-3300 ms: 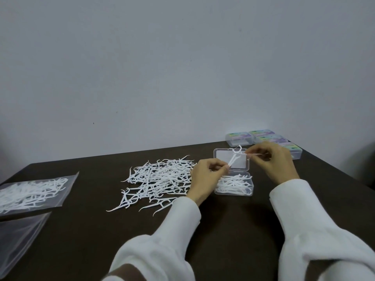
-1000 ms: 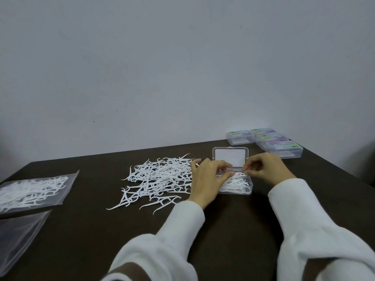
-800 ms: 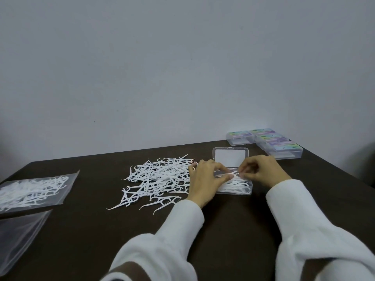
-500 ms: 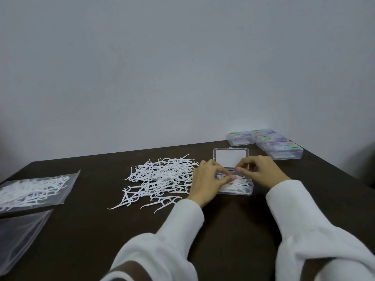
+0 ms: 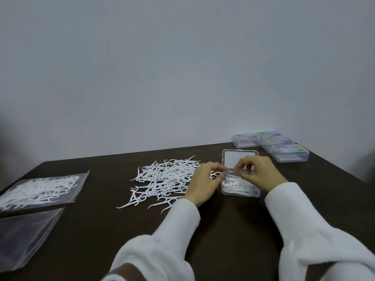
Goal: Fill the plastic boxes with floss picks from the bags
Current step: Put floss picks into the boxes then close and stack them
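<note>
Floss picks point(image 5: 237, 186) lie half-filling the open box point(image 5: 240, 193) at one o'clock on the bench point(image 5: 223, 230); my left grip point(image 5: 205, 182) pinches one pick point(image 5: 215, 175) at its rim; my right grip point(image 5: 258, 173), fingers curled together, steadies the pile, contents unclear.

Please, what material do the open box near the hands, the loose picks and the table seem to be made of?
Open box: seemingly clear hard plastic, glossy; the picks inside show through its walls.
Loose picks: apparently white moulded plastic, matte, thin and curved.
Table: dark brown, low sheen; wood or laminate, cannot tell which.
</note>
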